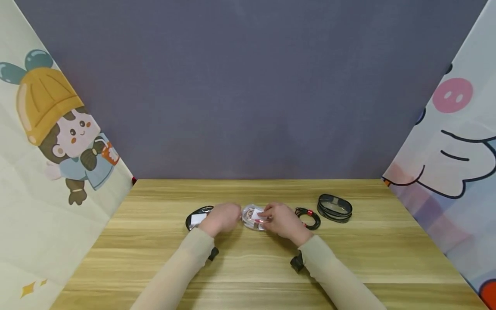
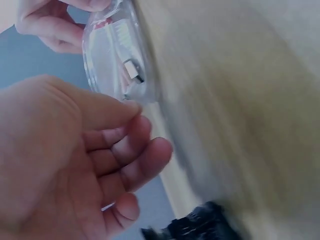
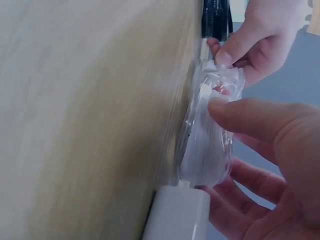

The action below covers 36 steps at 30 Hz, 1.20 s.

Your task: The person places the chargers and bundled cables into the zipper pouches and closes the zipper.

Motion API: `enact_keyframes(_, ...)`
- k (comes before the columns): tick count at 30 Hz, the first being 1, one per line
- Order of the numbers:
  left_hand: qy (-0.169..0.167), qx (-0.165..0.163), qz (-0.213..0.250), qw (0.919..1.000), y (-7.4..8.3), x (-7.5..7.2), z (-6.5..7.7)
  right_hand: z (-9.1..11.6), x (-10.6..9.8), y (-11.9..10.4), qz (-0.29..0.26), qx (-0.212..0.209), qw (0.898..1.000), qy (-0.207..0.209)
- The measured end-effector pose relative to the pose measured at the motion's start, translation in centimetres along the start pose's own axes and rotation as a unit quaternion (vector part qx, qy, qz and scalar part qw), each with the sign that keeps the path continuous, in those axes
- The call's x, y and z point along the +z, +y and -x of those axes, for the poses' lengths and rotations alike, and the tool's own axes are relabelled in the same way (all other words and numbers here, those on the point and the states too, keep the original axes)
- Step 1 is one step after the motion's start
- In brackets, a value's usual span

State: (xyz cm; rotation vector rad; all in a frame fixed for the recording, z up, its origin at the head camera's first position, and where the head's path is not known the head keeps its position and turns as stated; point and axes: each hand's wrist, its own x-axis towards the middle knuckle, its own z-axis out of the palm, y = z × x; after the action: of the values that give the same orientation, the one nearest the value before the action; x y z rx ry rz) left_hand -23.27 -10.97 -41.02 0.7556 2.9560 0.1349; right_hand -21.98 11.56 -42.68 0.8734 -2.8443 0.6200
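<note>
A clear rounded plastic pack [image 1: 251,217] holds a coiled cable and a white card; its USB plug [image 2: 133,71] shows in the left wrist view. My right hand [image 1: 280,220] grips the pack, thumb [image 3: 225,111] on one face and fingers on the other. At the opposite edge of the pack is my left hand [image 1: 224,217], blurred in the head view. Its thumb and index tips come close together there, the other fingers bent. Whether those tips pinch the plastic cannot be made out.
Left of the left hand lies a packed black cable [image 1: 188,221] with a white label [image 1: 199,219]. To the right are a black cable coil [image 1: 317,221] with red ties and a larger black coil [image 1: 335,215]. A grey wall [image 1: 255,94] stands behind the wooden table [image 1: 248,267].
</note>
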Motion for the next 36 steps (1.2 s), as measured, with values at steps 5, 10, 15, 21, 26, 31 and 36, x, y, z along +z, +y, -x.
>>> enact_keyframes(5, 0.029, -0.001, 0.046, 0.9985, -0.3, 0.3, 0.3, 0.2, 0.2, -0.2, 0.005, 0.010, 1.000, 0.004)
enact_keyframes(10, 0.028, 0.007, 0.084, 0.9960, -0.1, 0.2, 0.5, 0.2, 0.7, -1.5, 0.040, 0.006, 0.999, 0.024)
enact_keyframes(15, 0.023, 0.021, 0.109, 0.9936, 0.4, -0.4, 1.1, 0.0, 1.1, -2.2, 0.046, 0.029, 0.998, 0.038)
enact_keyframes(21, 0.019, 0.036, 0.110, 0.9931, 0.6, -0.5, 1.8, -0.1, 0.9, -2.5, 0.042, 0.020, 0.998, 0.033)
enact_keyframes(26, 0.021, 0.039, 0.115, 0.9924, 0.5, -0.3, 1.8, -0.2, 0.9, -2.3, 0.045, 0.013, 0.999, 0.018)
enact_keyframes(31, 0.018, 0.048, 0.123, 0.9911, 0.4, -0.2, 1.7, -0.3, 1.0, -2.0, 0.040, 0.017, 0.999, 0.011)
enact_keyframes(36, 0.010, 0.059, 0.112, 0.9920, 0.2, 0.0, 1.5, -0.5, 1.2, -1.9, 0.041, 0.018, 0.999, 0.013)
